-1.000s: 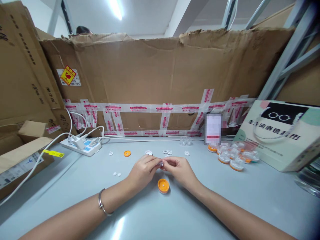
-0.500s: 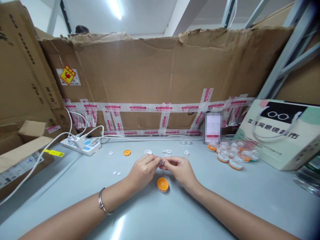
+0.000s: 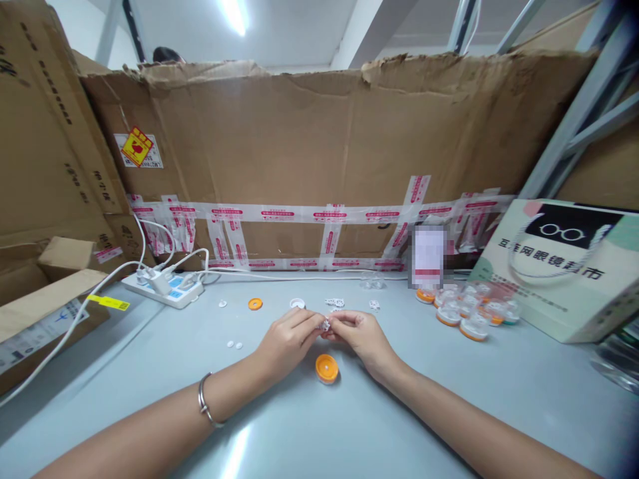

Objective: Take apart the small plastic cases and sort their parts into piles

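My left hand (image 3: 287, 340) and my right hand (image 3: 360, 336) meet fingertip to fingertip over the grey table (image 3: 309, 426), both pinched on one small white part (image 3: 326, 324) held between them. Just in front of my hands an orange cap (image 3: 327, 368) lies on the table. Behind my hands lie several small white pieces (image 3: 334, 303), a white ring (image 3: 297, 303) and an orange ring (image 3: 255, 304). Two tiny white discs (image 3: 234, 344) sit to the left. A metal bracelet is on my left wrist.
A cluster of small clear containers with orange bases (image 3: 466, 309) stands at the right, beside a printed paper bag (image 3: 564, 266). A white power strip (image 3: 162, 287) with cables lies at the back left. Taped cardboard (image 3: 319, 153) walls the back; cardboard boxes (image 3: 44, 313) stand at the left.
My hands stay together at the same spot, fingers working the small part slightly. The view has shifted a little; nothing else on the table has moved.
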Motion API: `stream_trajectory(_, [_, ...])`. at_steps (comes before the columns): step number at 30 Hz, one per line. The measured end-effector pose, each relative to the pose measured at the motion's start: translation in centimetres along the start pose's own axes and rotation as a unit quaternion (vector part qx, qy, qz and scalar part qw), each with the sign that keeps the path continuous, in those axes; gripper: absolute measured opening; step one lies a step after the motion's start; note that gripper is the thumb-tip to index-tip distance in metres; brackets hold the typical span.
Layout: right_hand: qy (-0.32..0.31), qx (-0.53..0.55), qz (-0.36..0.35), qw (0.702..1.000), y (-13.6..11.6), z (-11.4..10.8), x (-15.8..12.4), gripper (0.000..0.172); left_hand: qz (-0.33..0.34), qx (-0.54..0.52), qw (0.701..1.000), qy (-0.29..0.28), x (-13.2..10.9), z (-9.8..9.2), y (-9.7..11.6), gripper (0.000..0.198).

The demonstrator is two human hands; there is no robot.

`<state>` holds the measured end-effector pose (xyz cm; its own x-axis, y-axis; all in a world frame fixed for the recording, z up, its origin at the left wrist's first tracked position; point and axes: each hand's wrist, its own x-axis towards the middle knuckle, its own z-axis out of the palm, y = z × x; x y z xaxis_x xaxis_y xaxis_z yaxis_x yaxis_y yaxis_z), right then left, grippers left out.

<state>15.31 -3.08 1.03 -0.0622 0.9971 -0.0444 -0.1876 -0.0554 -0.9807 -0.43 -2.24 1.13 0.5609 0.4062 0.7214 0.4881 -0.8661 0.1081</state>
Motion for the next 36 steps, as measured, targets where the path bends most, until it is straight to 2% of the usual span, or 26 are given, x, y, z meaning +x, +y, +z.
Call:
stream_trajectory(4, [0.04, -0.029, 0.006, 0.999, -0.5, -1.2, 1.1, 0.018, -0.023, -0.033, 0.998, 0.045, -0.1, -0.2, -0.2, 0.014])
stream_trajectory(7, [0.103, -0.095, -0.063, 0.988, -0.8, -3.3, 2.7, 0.023, -0.069, -0.056, 0.993, 0.073, -0.2, -0.4, -0.7, 0.014])
stream_trajectory(9, [0.132, -0.176, -0.113, 0.969, -0.7, -4.6, 3.7, 0.025, -0.098, -0.072, 0.99, 0.071, -0.2, -0.5, -1.0, 0.014])
stream_trajectory(13, [0.117, -0.309, -0.146, 0.932, 0.4, -5.4, 4.7, 0.023, -0.12, -0.091, 0.987, 0.054, -0.4, -0.4, -1.2, 0.015])
stream_trajectory(16, [0.103, -0.343, -0.149, 0.922, 1.0, -5.1, 4.9, 0.023, -0.124, -0.096, 0.987, 0.042, -0.5, -0.2, -1.1, 0.016])
stream_trajectory(19, [0.111, -0.345, -0.149, 0.92, 0.8, -4.8, 4.8, 0.025, -0.125, -0.099, 0.987, 0.034, -0.4, -0.2, -0.9, 0.016])
stream_trajectory(22, [0.128, -0.301, -0.171, 0.929, -0.1, -3.9, 3.9, 0.029, -0.126, -0.1, 0.986, 0.032, -0.3, -0.3, -0.7, 0.016])
stream_trajectory(24, [0.085, -0.244, -0.179, 0.949, -0.7, -2.7, 2.7, 0.03, -0.127, -0.101, 0.986, 0.038, -0.3, -0.5, -0.7, 0.016])
stream_trajectory(27, [-0.048, -0.176, -0.146, 0.972, -0.9, -0.7, 0.7, 0.028, -0.119, -0.106, 0.986, 0.042, -0.3, -0.5, -0.6, 0.016])
stream_trajectory(28, [-0.069, -0.162, -0.136, 0.975, -0.8, -0.2, 0.3, 0.027, -0.114, -0.105, 0.987, 0.041, -0.4, -0.5, -0.5, 0.015])
stream_trajectory(30, [-0.068, -0.145, -0.124, 0.979, -0.7, 0.3, -0.2, 0.026, -0.098, -0.1, 0.989, 0.037, -0.4, -0.3, -0.5, 0.016])
stream_trajectory(33, [-0.02, -0.131, -0.106, 0.986, -0.9, -0.7, 0.2, 0.028, -0.078, -0.085, 0.993, 0.033, -0.6, -0.2, -0.3, 0.025])
stream_trajectory(36, [0.023, -0.13, -0.091, 0.987, -1.9, -4.0, 1.6, 0.029, -0.078, -0.068, 0.994, 0.024, -0.7, -0.5, -0.3, 0.033])
